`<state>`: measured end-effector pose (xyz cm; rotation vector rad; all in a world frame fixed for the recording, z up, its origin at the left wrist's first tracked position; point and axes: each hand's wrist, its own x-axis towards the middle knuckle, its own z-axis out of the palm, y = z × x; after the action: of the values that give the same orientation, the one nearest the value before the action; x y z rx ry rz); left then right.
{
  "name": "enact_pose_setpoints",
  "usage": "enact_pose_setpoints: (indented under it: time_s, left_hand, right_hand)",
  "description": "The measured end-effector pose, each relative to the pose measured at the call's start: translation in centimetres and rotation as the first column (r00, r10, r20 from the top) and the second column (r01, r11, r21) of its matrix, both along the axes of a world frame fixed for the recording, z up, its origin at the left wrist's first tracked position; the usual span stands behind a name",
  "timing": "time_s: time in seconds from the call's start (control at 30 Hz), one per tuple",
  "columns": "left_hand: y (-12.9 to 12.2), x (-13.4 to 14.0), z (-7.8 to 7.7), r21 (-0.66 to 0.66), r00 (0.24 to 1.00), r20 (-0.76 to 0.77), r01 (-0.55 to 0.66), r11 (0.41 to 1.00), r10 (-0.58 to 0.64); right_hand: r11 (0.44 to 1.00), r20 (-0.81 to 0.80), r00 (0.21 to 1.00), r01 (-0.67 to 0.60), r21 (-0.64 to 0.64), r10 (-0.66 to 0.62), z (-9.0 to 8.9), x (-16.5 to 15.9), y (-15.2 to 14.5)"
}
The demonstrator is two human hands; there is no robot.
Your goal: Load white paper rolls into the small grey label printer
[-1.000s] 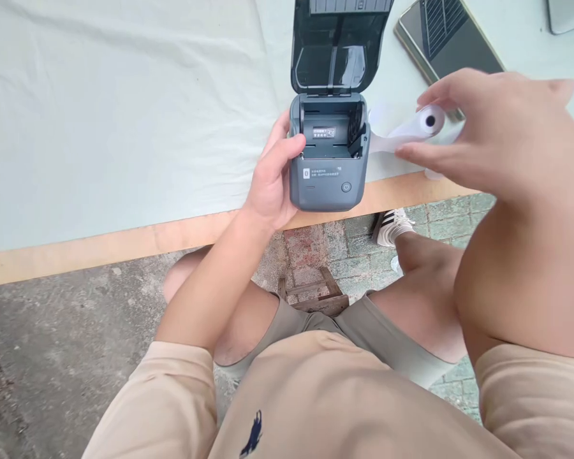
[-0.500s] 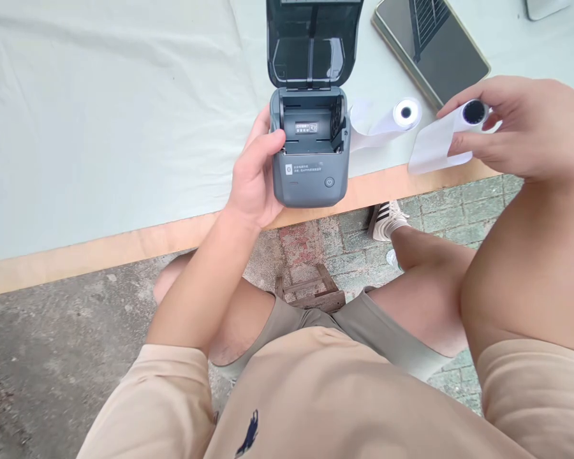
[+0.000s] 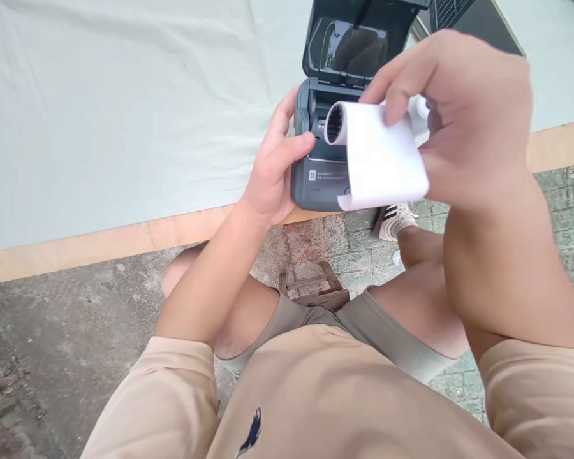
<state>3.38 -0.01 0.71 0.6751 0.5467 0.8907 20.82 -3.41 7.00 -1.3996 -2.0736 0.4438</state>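
My left hand (image 3: 277, 162) grips the left side of a dark grey label printer (image 3: 323, 191), its thumb on the front edge of the paper bay. The printer's lid (image 3: 354, 44) stands raised. In my right hand (image 3: 463, 121) is a white paper roll (image 3: 382, 150) with a dark toothed core, held over the right part of the open bay. The roll's loose end hangs down across the printer's front and covers part of the power button. Partly hidden behind my right hand is a second white roll (image 3: 418, 113).
A phone (image 3: 490, 29) lies at the back right of the cloth-covered table (image 3: 124, 115). The table's tan front edge (image 3: 100, 245) runs above my knees. Under it are a small wooden stool (image 3: 318, 293) and my shoe (image 3: 395, 220) on the paving.
My right hand has brought the paper roll leftward from beside the phone to over the printer's bay, turning it. The printer sits slightly farther right in view and is a little tilted.
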Motion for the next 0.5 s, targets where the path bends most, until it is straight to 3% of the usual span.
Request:
enact_pose_setpoints:
  time_s: [0.1,0.27,0.4,0.5]
  left_hand:
    - [-0.3,0.0,-0.1,0.026,1.000,-0.018,0.009,1.000,-0.009]
    - [-0.1,-0.3,-1.1,0.070,1.000,0.008,0.024,0.997,-0.025]
    - [0.0,-0.5,-1.0,-0.010,0.999,-0.017,0.048,0.999,-0.048]
    - [0.0,-0.5,-0.4,-0.012,0.999,0.022,0.046,0.999,-0.046]
  right_hand:
    - [0.999,0.132,0.991,0.022,0.031,-0.026,-0.8,-0.6,0.8]
    - [0.990,0.075,0.995,0.063,0.123,-0.072,-1.4,-1.0,1.2]
    - [0.993,0.076,0.996,0.043,0.109,-0.051,-1.7,-1.1,1.2]
    - [0.997,0.203,0.979,-0.015,0.077,-0.001,-1.1,-0.7,0.7]
